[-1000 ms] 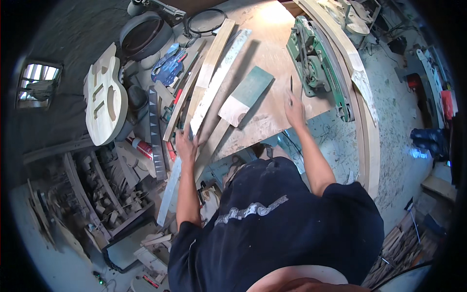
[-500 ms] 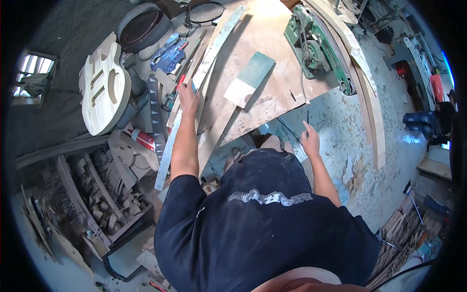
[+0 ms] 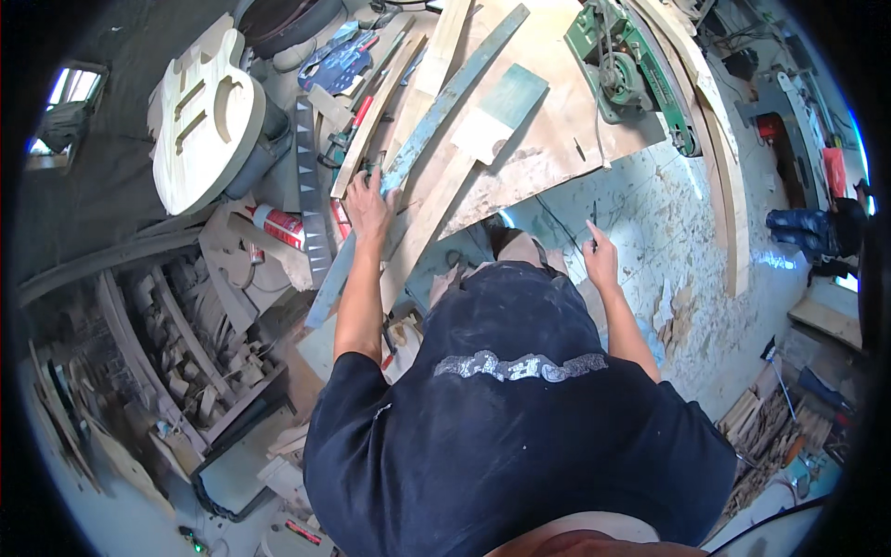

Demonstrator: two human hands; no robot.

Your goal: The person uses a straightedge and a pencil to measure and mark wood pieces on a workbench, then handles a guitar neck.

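Note:
My left hand (image 3: 368,209) grips a long, narrow blue-grey strip (image 3: 445,104), with the thumb on its right edge and fingers on the left. The strip slants across the workbench (image 3: 548,139) over pale wooden strips (image 3: 432,74). Off the bench's near right edge, my right hand (image 3: 601,258) is closed around a thin dark pencil-like stick (image 3: 595,212) that points up between the fingers. Right of the blue-grey strip lies a paddle-shaped piece, half green and half white (image 3: 501,113), on a light wooden board (image 3: 432,218).
A green belt-driven machine (image 3: 622,79) stands at the bench's far right. Curved wooden lengths (image 3: 724,176) run beside it. At left are a pale guitar body (image 3: 209,121), a red-and-white bottle (image 3: 278,226), a dark toothed strip (image 3: 311,186) and a crate of wood scraps (image 3: 200,371).
My left hand has swung the blue-grey strip's far end to the right, uncovering pale wood beside it. The view has shifted slightly. My right hand still holds the thin stick.

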